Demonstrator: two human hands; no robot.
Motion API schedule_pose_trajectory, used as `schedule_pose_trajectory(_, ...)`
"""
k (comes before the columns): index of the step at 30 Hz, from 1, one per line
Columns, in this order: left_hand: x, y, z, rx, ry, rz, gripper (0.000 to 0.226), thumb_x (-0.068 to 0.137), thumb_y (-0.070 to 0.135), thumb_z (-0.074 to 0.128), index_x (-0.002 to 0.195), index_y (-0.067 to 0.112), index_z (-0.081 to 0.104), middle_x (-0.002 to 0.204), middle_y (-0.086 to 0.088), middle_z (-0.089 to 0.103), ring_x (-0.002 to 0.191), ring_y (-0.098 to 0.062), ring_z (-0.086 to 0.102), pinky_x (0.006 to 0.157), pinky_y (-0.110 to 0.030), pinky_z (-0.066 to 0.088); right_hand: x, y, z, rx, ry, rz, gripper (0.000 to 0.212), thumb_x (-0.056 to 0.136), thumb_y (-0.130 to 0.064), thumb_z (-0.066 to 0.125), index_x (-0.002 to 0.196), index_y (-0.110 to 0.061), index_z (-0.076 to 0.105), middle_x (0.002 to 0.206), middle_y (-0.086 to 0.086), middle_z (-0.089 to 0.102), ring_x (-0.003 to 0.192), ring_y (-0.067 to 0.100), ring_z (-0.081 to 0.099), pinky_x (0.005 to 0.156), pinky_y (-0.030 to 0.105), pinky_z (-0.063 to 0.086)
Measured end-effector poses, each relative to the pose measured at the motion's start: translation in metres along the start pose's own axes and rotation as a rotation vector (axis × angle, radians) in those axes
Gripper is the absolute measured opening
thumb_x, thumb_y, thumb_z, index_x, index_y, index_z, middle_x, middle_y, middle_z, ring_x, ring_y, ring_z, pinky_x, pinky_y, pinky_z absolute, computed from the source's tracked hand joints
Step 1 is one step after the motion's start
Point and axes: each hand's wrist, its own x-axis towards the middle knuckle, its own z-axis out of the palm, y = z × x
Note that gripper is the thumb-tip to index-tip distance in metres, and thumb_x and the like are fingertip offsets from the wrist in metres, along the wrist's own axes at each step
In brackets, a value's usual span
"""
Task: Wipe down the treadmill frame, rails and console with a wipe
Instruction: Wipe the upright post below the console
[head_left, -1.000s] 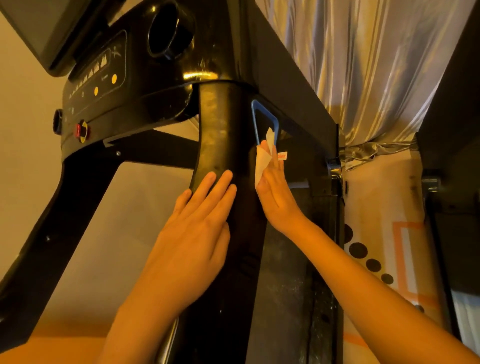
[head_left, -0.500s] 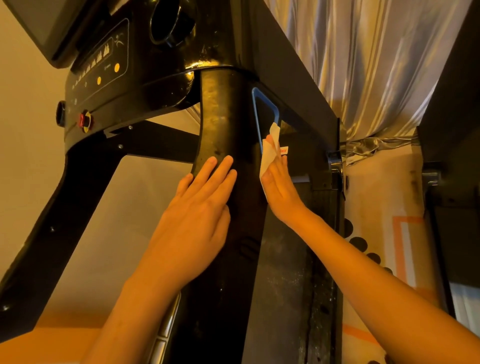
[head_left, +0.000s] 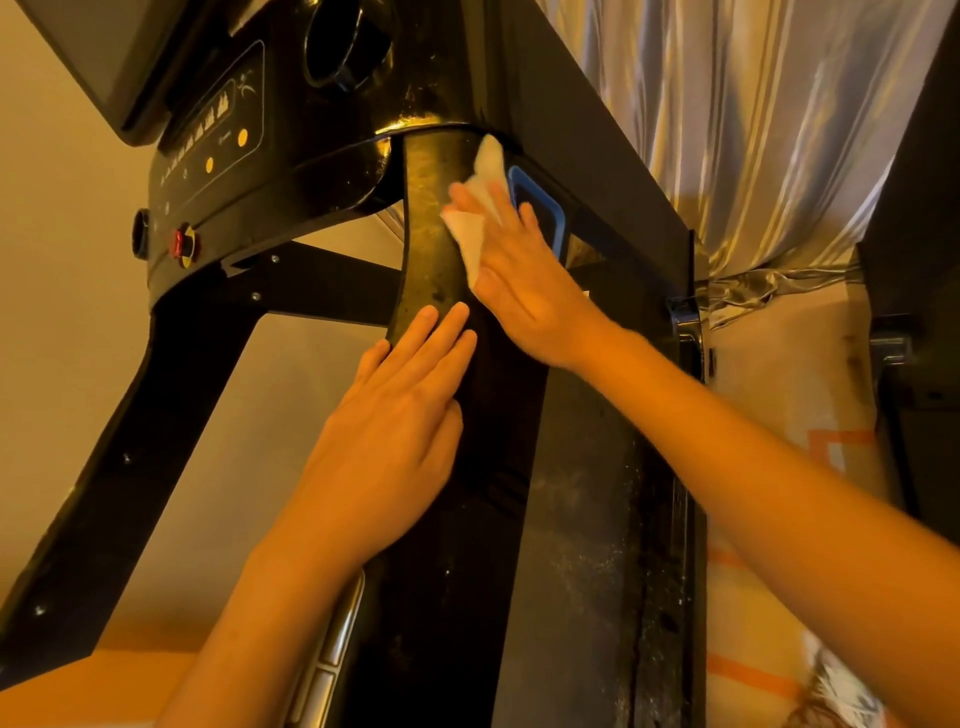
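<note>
A black treadmill upright post (head_left: 431, 234) rises in the middle and joins the console (head_left: 223, 150) at the top left. My right hand (head_left: 524, 280) presses a white wipe (head_left: 480, 213) flat against the upper part of the post, just below the console joint, fingers straight. My left hand (head_left: 400, 421) rests flat on the same post lower down, fingers extended and holding nothing. Part of the wipe is hidden under my right fingers.
A blue-rimmed pocket (head_left: 540, 208) sits beside the wipe on the post's right side. The console has yellow buttons and a red knob (head_left: 182, 244). A silvery curtain (head_left: 753, 130) hangs at the right. Another dark frame (head_left: 914, 260) stands at the far right.
My right hand carried the wipe from the post's right side, near the blue-rimmed pocket, up and left onto the post's front face. My left hand stayed put.
</note>
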Motion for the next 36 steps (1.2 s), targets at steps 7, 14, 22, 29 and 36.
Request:
schedule_pose_trajectory(7, -0.001, 0.0, -0.001, -0.02, -0.024, -0.028, 0.065, 0.097, 0.035, 0.027, 0.16, 0.03, 0.013, 0.167, 0.018, 0.0, 0.151, 0.006, -0.01, 0.116, -0.015, -0.012, 0.051, -0.017, -0.02, -0.431, -0.255, -0.326, 0.059, 0.106, -0.039, 0.02, 0.144, -0.011, 0.056, 0.16, 0.01, 0.041, 0.156, 0.024, 0.02, 0.124, 0.041, -0.01)
schedule_pose_trajectory(14, -0.002, 0.001, -0.001, -0.03, -0.009, -0.021, 0.064, 0.096, 0.035, 0.028, 0.159, 0.03, 0.015, 0.167, 0.017, 0.003, 0.152, 0.003, -0.007, 0.116, -0.015, -0.011, -0.013, -0.014, 0.014, -0.033, 0.098, 0.029, 0.054, 0.112, -0.025, 0.028, 0.163, -0.01, 0.02, 0.171, 0.005, 0.016, 0.159, 0.022, 0.0, 0.126, 0.043, -0.012)
schedule_pose_trajectory(22, -0.002, 0.001, -0.001, -0.02, -0.004, -0.021, 0.064, 0.095, 0.037, 0.027, 0.158, 0.032, 0.016, 0.166, 0.019, 0.003, 0.152, 0.004, -0.007, 0.117, -0.017, -0.01, -0.058, 0.0, 0.032, 0.162, 0.15, 0.227, 0.058, 0.109, -0.025, 0.034, 0.159, -0.04, 0.008, 0.166, -0.022, 0.002, 0.158, 0.01, -0.004, 0.116, 0.024, -0.026)
schedule_pose_trajectory(29, -0.001, 0.001, -0.001, -0.005, -0.01, -0.02, 0.063, 0.095, 0.038, 0.025, 0.156, 0.035, 0.012, 0.165, 0.02, 0.0, 0.151, 0.005, -0.009, 0.113, -0.013, -0.014, -0.045, -0.021, 0.031, 0.62, 0.355, 0.346, 0.047, 0.107, -0.023, 0.03, 0.134, -0.06, 0.037, 0.159, -0.018, 0.032, 0.148, -0.01, 0.018, 0.123, 0.026, -0.014)
schedule_pose_trajectory(36, -0.001, 0.002, 0.0, -0.002, 0.002, -0.025, 0.062, 0.095, 0.036, 0.027, 0.156, 0.034, 0.014, 0.165, 0.019, 0.003, 0.151, 0.003, -0.006, 0.114, -0.014, -0.012, -0.041, -0.024, 0.042, 0.44, 0.419, 0.356, 0.045, 0.111, -0.025, 0.039, 0.151, -0.042, 0.026, 0.159, 0.005, 0.043, 0.146, 0.019, 0.04, 0.123, 0.015, 0.002)
